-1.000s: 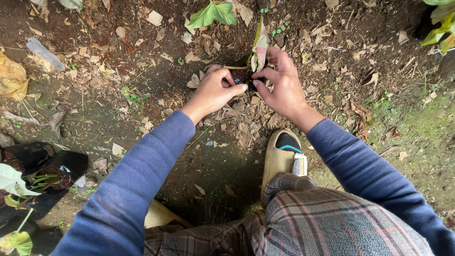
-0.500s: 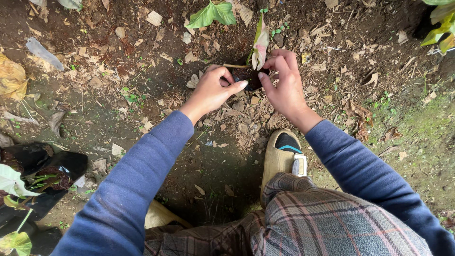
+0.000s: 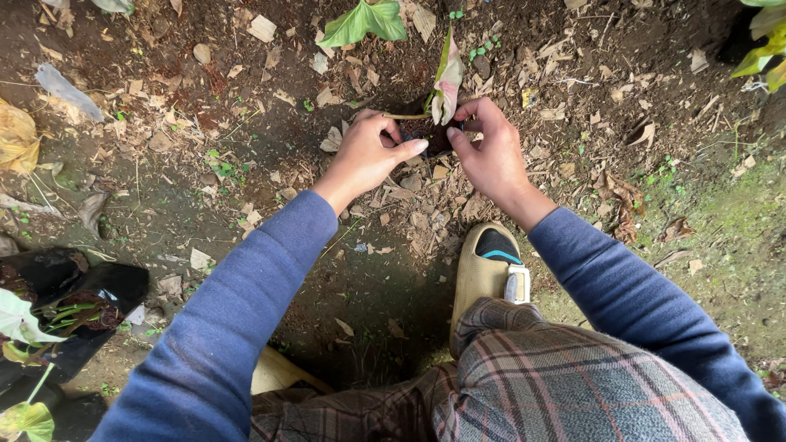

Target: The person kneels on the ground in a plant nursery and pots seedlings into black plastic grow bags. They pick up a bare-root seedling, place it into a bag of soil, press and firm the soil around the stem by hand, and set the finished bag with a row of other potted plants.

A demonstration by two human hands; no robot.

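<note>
Your left hand (image 3: pixel 366 153) and your right hand (image 3: pixel 489 151) meet over a small dark pot (image 3: pixel 427 131) that sits on the bare ground (image 3: pixel 246 205) in front of you. Your left grip is narrow: the thumb stretches toward the pot's near edge and the curled fingers press against its left side. Your right grip is also narrow, thumb pointing in at the pot's rim, the fingers bent over its right side and top. Both hands touch the pot, pinching it between them; how much of the rim each one actually clasps is hidden by the fingers.

A young plant with a pink and green leaf (image 3: pixel 448 78) rises upright out of the pot, just above your thumbs. A broader green leaf (image 3: pixel 364 20) lies on the soil beyond it, near the top edge.

The ground around is dark earth strewn with dry leaf scraps and wood chips. Your tan shoe (image 3: pixel 483 274) stands just below your right wrist, with plaid trousers (image 3: pixel 557 385) beneath it. At the far left, a black plastic bag (image 3: pixel 90 286) holds another plant with pale green leaves, well apart from your hands. A crumpled yellow wrapper (image 3: pixel 16 135) lies at the left edge, and a greyish strip of plastic (image 3: pixel 70 90) lies near it.
</note>
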